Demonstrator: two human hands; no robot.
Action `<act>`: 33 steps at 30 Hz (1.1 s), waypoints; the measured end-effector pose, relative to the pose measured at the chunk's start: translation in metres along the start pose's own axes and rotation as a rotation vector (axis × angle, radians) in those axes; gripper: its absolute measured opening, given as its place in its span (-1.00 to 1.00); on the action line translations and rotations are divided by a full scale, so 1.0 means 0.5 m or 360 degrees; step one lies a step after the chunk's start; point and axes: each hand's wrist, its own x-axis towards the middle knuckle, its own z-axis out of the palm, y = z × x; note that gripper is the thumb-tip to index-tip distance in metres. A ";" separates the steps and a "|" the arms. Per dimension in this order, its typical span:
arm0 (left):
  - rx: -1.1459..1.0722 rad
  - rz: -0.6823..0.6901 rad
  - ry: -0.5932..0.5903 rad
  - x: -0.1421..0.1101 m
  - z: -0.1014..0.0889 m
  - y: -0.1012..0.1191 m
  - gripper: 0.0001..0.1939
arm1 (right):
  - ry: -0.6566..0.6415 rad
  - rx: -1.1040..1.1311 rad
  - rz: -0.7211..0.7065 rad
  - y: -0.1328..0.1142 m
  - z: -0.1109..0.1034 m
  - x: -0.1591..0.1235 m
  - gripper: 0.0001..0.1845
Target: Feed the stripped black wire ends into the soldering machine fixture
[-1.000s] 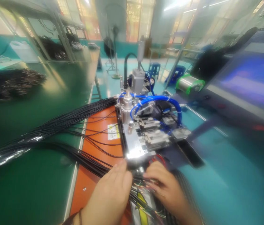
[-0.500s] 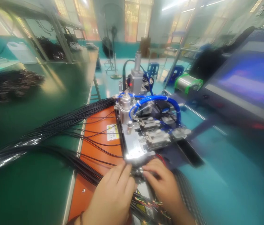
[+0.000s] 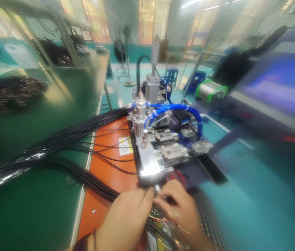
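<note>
Left hand [image 3: 125,223] and right hand [image 3: 180,212] sit close together on the colored wire ends [image 3: 160,218] by the pneumatic fixture [image 3: 147,160], black wires [image 3: 66,139] trailing across the orange mat [image 3: 111,174] for slack; can't tell if either's clamped.

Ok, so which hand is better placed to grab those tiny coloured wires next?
Probably the right hand: it curls directly over the thin coloured wire ends. The left hand sits a little farther left, next to the black cable bundle.
</note>
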 end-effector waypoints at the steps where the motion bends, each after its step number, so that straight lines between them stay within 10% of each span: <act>1: -0.0029 -0.0019 -0.0018 0.001 -0.001 0.000 -0.27 | 0.0027 -0.0023 0.0020 -0.001 -0.001 -0.001 -0.89; 7: -0.0181 -0.0141 -0.0101 0.004 -0.010 0.002 -0.60 | 0.0132 -0.0109 0.0015 -0.016 -0.004 -0.016 -0.92; 12: -0.0258 -0.0185 0.0026 0.000 -0.009 -0.001 -0.62 | 0.0080 -0.0116 -0.0455 -0.009 -0.007 -0.032 -0.72; 19: -0.0167 -0.0164 0.0105 0.004 -0.015 0.000 -0.69 | -0.0069 0.0019 0.0329 -0.010 -0.005 -0.009 -0.92; 33: -0.0093 -0.0056 -0.0041 0.001 -0.014 0.000 -0.75 | -0.0400 -0.0163 -0.0101 -0.029 -0.015 0.012 -0.82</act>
